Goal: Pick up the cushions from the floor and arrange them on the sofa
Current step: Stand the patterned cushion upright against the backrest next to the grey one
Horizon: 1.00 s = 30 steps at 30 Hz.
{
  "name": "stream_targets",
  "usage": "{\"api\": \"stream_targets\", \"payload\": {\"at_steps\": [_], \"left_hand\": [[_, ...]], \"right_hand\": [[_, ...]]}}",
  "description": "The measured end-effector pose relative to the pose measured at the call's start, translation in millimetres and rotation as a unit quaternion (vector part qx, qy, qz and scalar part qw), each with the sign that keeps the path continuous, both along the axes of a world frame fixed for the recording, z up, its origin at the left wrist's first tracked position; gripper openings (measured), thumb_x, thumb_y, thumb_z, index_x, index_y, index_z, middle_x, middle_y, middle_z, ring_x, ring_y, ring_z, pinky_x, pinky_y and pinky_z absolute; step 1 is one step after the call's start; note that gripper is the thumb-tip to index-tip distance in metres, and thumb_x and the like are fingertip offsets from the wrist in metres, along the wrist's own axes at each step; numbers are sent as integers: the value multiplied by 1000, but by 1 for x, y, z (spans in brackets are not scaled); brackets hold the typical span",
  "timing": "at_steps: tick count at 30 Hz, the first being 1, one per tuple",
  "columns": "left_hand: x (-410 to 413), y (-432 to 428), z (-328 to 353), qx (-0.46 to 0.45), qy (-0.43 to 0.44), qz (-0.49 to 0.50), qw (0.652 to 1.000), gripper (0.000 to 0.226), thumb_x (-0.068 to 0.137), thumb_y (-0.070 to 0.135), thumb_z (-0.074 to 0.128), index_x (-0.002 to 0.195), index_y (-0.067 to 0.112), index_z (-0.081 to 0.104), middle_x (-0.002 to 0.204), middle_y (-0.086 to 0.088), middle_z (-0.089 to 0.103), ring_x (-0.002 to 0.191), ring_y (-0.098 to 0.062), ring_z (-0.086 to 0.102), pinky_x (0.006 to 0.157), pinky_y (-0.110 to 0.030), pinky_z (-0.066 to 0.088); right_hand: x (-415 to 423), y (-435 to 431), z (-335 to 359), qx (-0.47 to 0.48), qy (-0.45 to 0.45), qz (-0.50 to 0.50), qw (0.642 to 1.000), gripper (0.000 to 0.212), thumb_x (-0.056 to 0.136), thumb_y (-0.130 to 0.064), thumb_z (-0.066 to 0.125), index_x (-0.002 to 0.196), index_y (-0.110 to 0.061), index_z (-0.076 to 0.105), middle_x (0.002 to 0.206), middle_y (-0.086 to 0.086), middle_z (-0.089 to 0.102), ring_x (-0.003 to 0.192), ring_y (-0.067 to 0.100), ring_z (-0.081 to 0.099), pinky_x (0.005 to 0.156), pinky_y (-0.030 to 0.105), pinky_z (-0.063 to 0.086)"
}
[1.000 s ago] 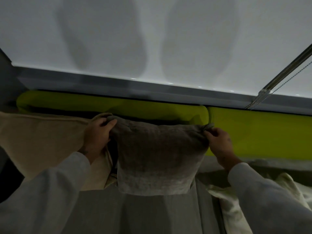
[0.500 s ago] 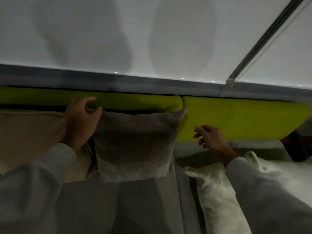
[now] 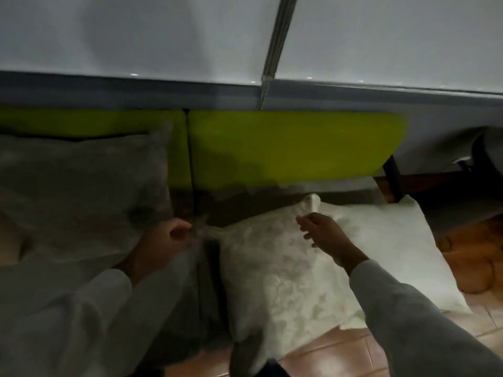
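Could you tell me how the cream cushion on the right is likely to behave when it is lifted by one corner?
The cream cushion will probably sag: its surface looks creased and its corners floppy. It seems light for its bulk, so the right hand reaching over it could likely lift it alone. It partly overhangs the sofa seat edge, so a push might slide it floorward.

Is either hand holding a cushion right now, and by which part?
The left hand looks closed at the white cushion's left corner, though blur hides the grip. The right hand hovers open above it.
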<state>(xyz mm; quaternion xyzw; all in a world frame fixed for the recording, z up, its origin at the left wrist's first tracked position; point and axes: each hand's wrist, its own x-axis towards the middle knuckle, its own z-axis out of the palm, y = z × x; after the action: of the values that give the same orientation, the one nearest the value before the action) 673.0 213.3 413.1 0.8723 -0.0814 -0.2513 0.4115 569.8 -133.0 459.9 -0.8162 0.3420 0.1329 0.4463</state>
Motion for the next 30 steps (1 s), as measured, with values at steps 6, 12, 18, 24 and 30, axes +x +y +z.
{"api": "stream_targets", "payload": {"at_steps": [6,12,18,24,30], "left_hand": [[-65,-69,-29,33,83,77,993,28,90,13,73,113,-3,68,107,-11,66,100,-23,59,78,-24,42],[-115,-105,-39,43,220,133,965,17,93,27,69,85,18,58,103,-3,54,101,-21,52,87,-30,43],[-124,-118,-65,-9,257,221,941,49,87,36,76,127,13,57,121,-5,65,111,-23,62,89,-33,47],[-123,-122,-88,-111,271,268,918,34,79,39,79,92,8,71,83,-8,79,68,-3,73,58,-13,52],[-111,-128,-90,-183,371,247,876,46,78,69,67,105,34,79,106,10,79,91,-6,75,80,-34,51]], "right_hand": [[-43,-80,-25,21,58,34,998,24,103,-44,59,103,-20,63,124,11,67,117,32,62,106,53,50],[-55,-109,-52,36,107,56,992,41,101,-48,60,122,-12,61,133,14,64,120,33,61,104,52,51],[-53,-126,-82,70,133,49,987,72,93,-60,65,147,-15,47,141,9,59,124,31,60,105,51,51],[-49,-139,-104,122,145,31,981,60,94,-58,65,137,-17,57,128,4,71,112,26,69,105,54,54],[-33,-136,-113,239,165,-47,956,107,58,-74,86,145,-30,41,133,2,63,119,29,63,99,51,55]]}}
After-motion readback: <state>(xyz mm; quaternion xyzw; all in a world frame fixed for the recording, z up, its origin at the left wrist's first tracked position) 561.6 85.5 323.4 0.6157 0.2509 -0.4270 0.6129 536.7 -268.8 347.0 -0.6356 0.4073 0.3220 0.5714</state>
